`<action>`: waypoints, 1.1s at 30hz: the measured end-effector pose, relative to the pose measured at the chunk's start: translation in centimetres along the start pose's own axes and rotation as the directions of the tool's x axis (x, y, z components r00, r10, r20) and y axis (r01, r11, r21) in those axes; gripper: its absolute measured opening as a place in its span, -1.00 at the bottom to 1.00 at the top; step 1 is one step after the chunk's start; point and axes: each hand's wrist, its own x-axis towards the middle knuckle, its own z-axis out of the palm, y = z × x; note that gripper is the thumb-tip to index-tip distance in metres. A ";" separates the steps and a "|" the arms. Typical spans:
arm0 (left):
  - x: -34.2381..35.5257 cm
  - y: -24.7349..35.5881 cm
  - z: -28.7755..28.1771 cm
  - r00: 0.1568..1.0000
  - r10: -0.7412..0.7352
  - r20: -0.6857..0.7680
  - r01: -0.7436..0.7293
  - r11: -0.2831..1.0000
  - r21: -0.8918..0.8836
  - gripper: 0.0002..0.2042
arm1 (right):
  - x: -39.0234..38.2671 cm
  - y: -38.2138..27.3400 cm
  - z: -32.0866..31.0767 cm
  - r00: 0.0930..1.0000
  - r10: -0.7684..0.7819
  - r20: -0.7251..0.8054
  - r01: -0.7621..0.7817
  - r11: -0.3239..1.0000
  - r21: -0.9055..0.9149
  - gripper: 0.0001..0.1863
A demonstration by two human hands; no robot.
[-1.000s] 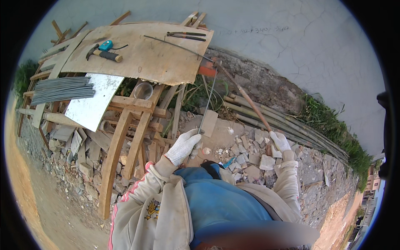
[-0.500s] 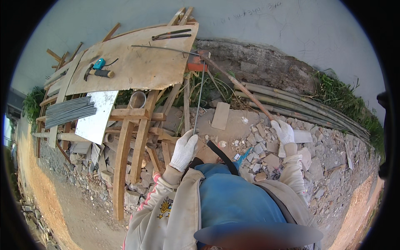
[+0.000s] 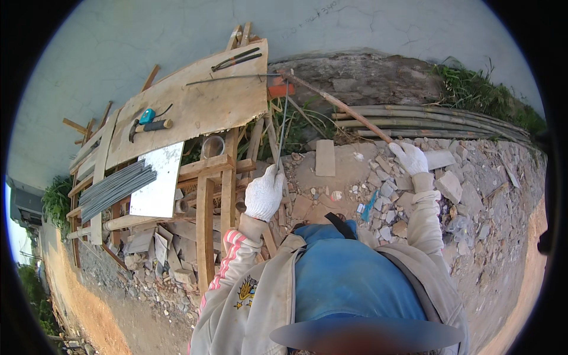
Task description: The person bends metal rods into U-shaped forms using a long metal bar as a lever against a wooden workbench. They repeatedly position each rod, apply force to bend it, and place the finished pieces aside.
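Note:
My left hand point(image 3: 264, 194), in a white knit glove, is closed around the near end of a thin steel rod point(image 3: 284, 127). The rod runs away from me to an orange-red block point(image 3: 280, 90) at the board's right edge. From there a length of thin rod point(image 3: 231, 78) lies leftward over the board; whether both lengths are one bent piece, I cannot tell. My right hand point(image 3: 410, 158), gloved too, grips the near end of a long rusty metal bar point(image 3: 343, 106). The bar's far end rests at the block, beside the rod.
The plywood board point(image 3: 195, 109) carries long-handled pincers point(image 3: 236, 60), a hammer point(image 3: 157, 125) and a teal tape measure point(image 3: 147, 116). Left of me, a bundle of steel rods point(image 3: 118, 186) overlaps a white panel point(image 3: 157, 198). Bamboo poles point(image 3: 432, 115) lie along the wall; rubble point(image 3: 390, 207) covers the ground.
The view has turned and shifted, so the board and tools appear tilted and the white panel sits further right. Both hands keep their grips on the rod and the bar.

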 end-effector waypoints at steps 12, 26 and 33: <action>2.5 -9.7 -3.6 0.983 0.168 0.080 -0.171 0.985 0.031 -0.64 | -9.0 -6.7 4.3 0.979 -0.148 -0.139 0.102 0.951 -0.293 -0.66; 4.5 -13.4 -6.5 0.971 0.218 0.100 -0.197 0.963 -0.186 -0.60 | -13.2 -13.0 4.9 0.961 0.188 -0.202 -0.183 0.982 0.045 -0.36; 2.6 -8.5 -5.7 0.940 -0.046 0.339 0.231 0.818 -0.527 -0.61 | -10.7 -11.0 2.1 0.963 0.229 -0.139 -0.225 0.973 0.044 -0.34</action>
